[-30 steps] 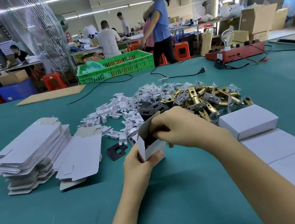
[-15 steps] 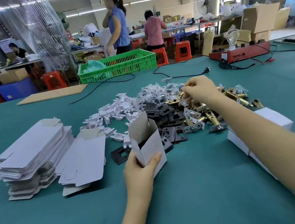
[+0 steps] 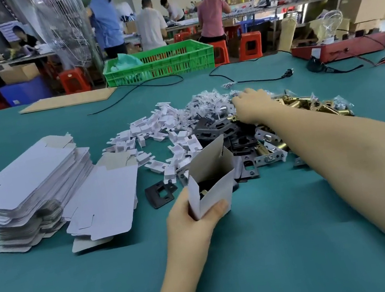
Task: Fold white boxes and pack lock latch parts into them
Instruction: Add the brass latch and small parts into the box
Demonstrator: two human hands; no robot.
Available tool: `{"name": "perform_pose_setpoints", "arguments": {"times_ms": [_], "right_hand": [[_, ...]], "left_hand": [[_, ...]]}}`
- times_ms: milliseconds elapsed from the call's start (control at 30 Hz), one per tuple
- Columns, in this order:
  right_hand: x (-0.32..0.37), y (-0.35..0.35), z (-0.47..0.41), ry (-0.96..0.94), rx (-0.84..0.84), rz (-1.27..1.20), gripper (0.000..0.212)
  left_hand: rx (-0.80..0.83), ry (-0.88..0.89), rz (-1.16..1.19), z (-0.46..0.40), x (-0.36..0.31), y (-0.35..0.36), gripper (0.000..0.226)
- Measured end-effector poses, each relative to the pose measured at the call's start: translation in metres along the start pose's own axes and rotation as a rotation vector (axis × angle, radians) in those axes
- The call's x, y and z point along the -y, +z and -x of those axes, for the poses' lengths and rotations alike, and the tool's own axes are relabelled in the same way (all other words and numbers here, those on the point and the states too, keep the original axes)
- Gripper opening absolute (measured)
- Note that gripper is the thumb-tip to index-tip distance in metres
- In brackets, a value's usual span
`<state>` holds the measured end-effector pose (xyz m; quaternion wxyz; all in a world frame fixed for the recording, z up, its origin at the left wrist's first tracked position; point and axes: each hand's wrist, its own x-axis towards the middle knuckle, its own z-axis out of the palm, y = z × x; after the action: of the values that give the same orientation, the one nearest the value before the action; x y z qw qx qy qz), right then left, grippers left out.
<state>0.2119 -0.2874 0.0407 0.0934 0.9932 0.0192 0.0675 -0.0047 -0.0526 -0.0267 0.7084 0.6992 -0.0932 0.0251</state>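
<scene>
1. the left hand grips a half-folded white box low at the near centre of the teal surface. its thumb lies across the front panel, its fingers are wrapped behind, and the top flap stands open. something dark, with a glint of brass, already sits inside.

2. the right hand reaches far over the heap of parts, knuckles up, at the seam where the clear packet bags meet the brass latch bodies. its fingers are curled down into the pile and hidden from here - i cannot tell whether they have anything pinched.

3. handling, as a judgement: the box is thin card, light and easily crushed, so it wants holding by its folded edges near the bottom, as it is now, leaving the mouth free. the latch bodies look like solid metal, heavy for their size and smooth; best taken across the barrel rather than by the plate end. the black strike plates lie flat and would need a fingernail under an edge. the small bags are slippery and limp - pinch a corner.

4. to the left sit a stack of flat box blanks and one loose blank just beside it. small white plastic inserts are scattered between them and the metal parts.

5. a weighty part dropped in could push the bottom flaps open if they are not tucked.
</scene>
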Motion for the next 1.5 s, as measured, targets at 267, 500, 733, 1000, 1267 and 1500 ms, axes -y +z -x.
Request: {"name": "perform_pose_setpoints", "arguments": {"times_ms": [267,500,733,1000,1267,1500], "right_hand": [[0.001,0.002,-0.003,0.052,0.222,-0.084,0.036],[-0.004,0.009,0.005,0.092,0.105,-0.210,0.028],[-0.010,-0.021,0.033,0.263,-0.313,-0.759,0.030],[0.000,-0.069,0.146,0.313,-0.441,-1.483,0.032],[0.030,-0.103,0.235,-0.051,-0.326,-1.571,0.022],[0.039,-0.124,0.247,-0.301,-0.174,-1.030,0.011]], "left_hand": [[0.090,0.038,-0.037,0.002,-0.003,0.001,0.051],[0.059,0.041,-0.012,0.002,-0.004,0.001,0.048],[-0.042,-0.050,0.148,0.001,-0.004,-0.001,0.029],[0.002,-0.118,0.182,0.004,-0.008,0.001,0.046],[0.177,-0.049,0.023,0.009,-0.012,0.009,0.033],[0.190,-0.034,0.027,0.008,-0.010,0.008,0.036]]}}
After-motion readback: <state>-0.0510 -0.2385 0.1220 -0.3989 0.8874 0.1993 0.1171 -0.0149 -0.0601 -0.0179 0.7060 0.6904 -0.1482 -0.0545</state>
